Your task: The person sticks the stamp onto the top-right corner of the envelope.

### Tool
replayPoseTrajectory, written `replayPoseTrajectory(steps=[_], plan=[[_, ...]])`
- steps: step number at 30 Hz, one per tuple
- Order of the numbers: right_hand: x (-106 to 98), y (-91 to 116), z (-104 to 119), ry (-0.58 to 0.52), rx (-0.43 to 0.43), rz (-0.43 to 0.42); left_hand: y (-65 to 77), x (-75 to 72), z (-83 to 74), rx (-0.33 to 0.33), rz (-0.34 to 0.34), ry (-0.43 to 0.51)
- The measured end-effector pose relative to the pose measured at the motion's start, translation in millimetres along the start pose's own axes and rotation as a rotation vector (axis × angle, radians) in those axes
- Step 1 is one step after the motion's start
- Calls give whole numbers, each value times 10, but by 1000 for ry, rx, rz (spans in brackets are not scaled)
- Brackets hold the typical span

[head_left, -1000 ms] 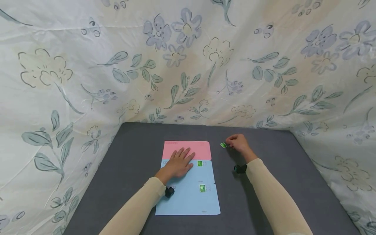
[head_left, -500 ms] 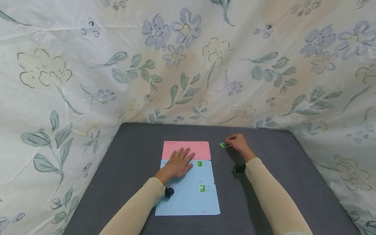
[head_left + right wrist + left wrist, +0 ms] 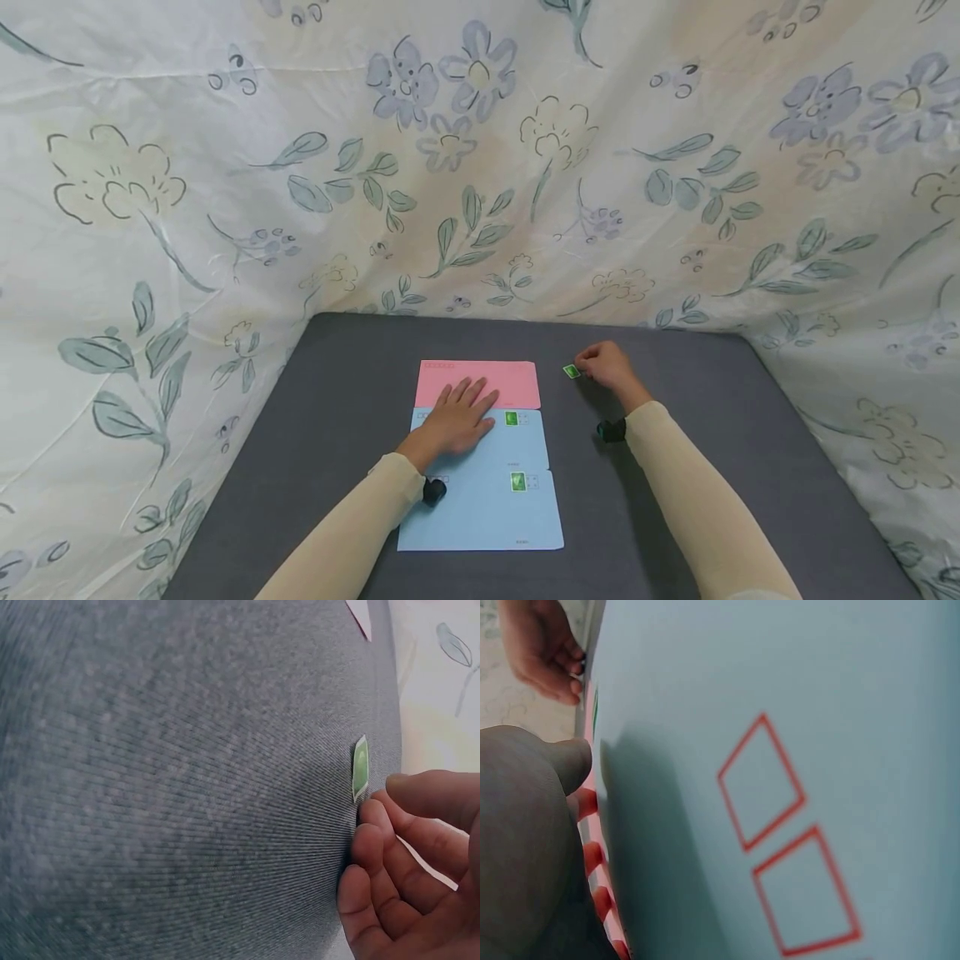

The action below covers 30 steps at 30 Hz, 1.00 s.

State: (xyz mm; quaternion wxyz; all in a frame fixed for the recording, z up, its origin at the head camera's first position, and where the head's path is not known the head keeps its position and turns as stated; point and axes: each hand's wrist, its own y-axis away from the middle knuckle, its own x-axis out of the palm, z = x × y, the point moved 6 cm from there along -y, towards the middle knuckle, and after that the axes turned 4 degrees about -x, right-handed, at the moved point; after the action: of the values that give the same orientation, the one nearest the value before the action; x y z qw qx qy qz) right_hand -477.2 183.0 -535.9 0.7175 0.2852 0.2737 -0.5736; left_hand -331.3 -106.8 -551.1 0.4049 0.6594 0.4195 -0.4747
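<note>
My left hand (image 3: 453, 418) rests with spread fingers across the pink envelope (image 3: 517, 383) and the upper blue envelope (image 3: 521, 450). Below lies another blue envelope (image 3: 480, 521). Each blue envelope bears a green stamp, an upper stamp (image 3: 512, 418) and a lower stamp (image 3: 518, 482). To the right, a loose green stamp (image 3: 572, 372) lies on the dark table. My right hand (image 3: 606, 367) is beside its corner, fingers loosely bent. In the right wrist view, this loose stamp (image 3: 361, 769) shows just past the fingertips, not between thumb and forefinger; whether they touch it I cannot tell.
The envelopes form a column on the dark grey table (image 3: 345, 392). A floral cloth (image 3: 480, 167) hangs behind and around the table. Dark wrist devices sit under both forearms, one left (image 3: 433, 492) and one right (image 3: 611, 431).
</note>
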Motion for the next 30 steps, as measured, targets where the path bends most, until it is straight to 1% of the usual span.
replayPoseTrajectory(steps=[5,14,18,30], plan=[[22,3,57,77,-36,-10,17,-16,-14,-4,4,-2],[73,-37,89,153,-52,-37,14,-10,-9,-4,7,1],[79,-38,103,155,-60,-40,15,-13,-8,-8,-3,2],[59,-28,59,118,-53,-31,28,-38,-19,-5,3,14]])
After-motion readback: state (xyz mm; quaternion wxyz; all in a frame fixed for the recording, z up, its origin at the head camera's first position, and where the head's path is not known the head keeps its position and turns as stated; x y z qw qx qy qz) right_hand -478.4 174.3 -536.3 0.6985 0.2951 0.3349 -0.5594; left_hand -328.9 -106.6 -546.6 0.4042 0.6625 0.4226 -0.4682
